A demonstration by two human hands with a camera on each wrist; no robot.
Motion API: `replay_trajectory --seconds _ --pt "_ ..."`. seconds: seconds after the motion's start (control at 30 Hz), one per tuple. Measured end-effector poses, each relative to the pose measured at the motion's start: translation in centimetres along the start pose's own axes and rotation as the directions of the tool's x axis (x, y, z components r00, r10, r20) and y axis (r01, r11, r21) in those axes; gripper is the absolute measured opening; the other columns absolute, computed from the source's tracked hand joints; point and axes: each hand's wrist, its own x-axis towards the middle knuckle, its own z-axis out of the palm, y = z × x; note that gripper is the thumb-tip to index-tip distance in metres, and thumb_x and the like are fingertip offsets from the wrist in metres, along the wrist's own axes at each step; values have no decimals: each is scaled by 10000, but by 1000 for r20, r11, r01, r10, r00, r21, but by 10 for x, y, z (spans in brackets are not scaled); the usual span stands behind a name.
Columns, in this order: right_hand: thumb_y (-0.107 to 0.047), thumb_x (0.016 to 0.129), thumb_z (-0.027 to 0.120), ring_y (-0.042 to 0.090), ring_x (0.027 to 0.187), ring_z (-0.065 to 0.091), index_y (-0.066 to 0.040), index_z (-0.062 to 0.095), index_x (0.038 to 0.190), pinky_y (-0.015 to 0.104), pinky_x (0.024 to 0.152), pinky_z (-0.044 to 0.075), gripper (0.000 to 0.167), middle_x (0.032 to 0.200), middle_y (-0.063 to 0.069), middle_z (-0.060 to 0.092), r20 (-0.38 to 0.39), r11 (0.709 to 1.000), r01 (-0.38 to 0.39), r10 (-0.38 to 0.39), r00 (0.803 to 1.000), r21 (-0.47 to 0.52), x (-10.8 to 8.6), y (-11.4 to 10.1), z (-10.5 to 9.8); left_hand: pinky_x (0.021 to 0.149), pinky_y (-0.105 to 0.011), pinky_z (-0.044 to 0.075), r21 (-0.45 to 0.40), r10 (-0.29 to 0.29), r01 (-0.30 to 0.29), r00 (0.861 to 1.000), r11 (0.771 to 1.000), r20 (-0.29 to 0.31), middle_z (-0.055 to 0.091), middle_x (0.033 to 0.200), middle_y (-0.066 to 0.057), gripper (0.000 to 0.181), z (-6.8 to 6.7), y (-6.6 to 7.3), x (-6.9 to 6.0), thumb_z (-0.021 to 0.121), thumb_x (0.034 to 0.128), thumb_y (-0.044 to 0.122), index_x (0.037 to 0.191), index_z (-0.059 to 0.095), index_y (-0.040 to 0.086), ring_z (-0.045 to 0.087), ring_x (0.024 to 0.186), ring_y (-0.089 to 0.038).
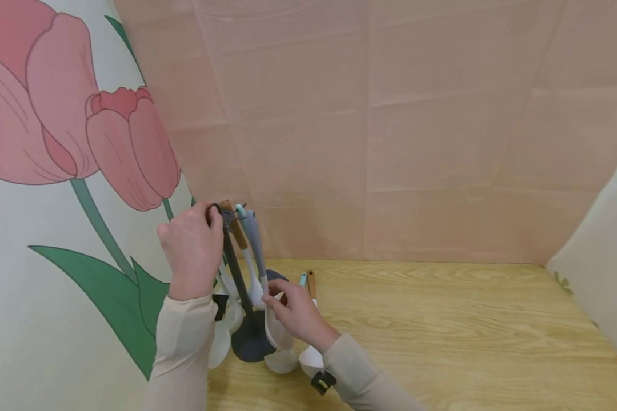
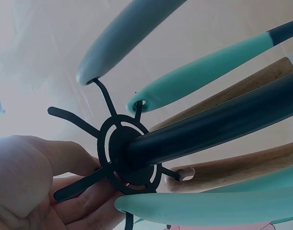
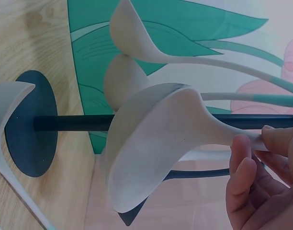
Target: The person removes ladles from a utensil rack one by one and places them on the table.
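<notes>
A black utensil rack point(image 2: 104, 153) has a ring of hooks on top, a dark post and a round base point(image 1: 248, 347). My left hand point(image 1: 191, 251) grips its hook ring at the top. My right hand point(image 1: 297, 313) pinches a white ladle point(image 3: 153, 139) by its neck, below the blue-grey handle point(image 2: 122, 40). That handle's end meets a hook tip; I cannot tell whether it is fully hooked. Around the post hang teal-handled utensils point(image 2: 199, 79) and wooden-handled ones point(image 2: 223, 170). Two hooks beside my left hand carry nothing.
More ladles lie on the wooden table point(image 1: 442, 331) right of the rack, one with a white bowl point(image 1: 311, 359), partly behind my right wrist. A tulip-printed wall point(image 1: 128, 142) stands close on the left. Pinkish sheeting point(image 1: 365, 142) covers the back.
</notes>
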Motion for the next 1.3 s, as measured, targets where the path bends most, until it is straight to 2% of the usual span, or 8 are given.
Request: replay_trajectory --seconds 0.33,0.53,0.77,1.03,1.3 --pt "-209 1014 596 32 594 582 -31 652 1197 241 559 530 262 1013 63 681 -11 1000 18 -18 1000 3 -3 2 -3 672 -537 435 3 -6 6 1000 1000 -3 678 710 -196 266 -1 0 -1 552 1010 188 937 719 -6 616 626 -381" --pt "-199 1007 607 28 592 585 -76 665 1176 241 559 533 217 999 52 685 -19 1000 20 -20 1000 4 -5 0 -5 649 -519 426 7 3 -3 1000 1000 -14 657 675 -188 268 0 -1 -1 551 1008 183 910 711 -8 593 591 -373" --pt "-206 1002 616 24 609 589 -82 674 1161 235 564 535 209 990 42 689 -25 1000 19 -19 1000 -3 -7 0 -6 650 -517 425 1 5 -5 1000 1000 -14 657 675 -185 267 0 -2 -2 549 1007 177 913 712 -11 594 593 -373" --pt "-213 991 635 84 633 597 -91 691 1135 238 562 526 197 955 19 693 -48 999 27 -28 998 -32 -10 -1 -11 627 -513 424 -1 18 -18 999 1000 -31 643 649 -181 279 1 -2 -2 551 1006 183 880 707 -10 588 572 -370" --pt "-195 968 668 93 693 609 -79 705 1122 231 613 520 197 918 -2 697 -77 997 35 -41 996 -70 -11 2 -14 644 -526 429 2 12 -12 1000 1000 -13 666 688 -188 281 0 -1 0 540 1013 189 911 712 -9 605 601 -376"
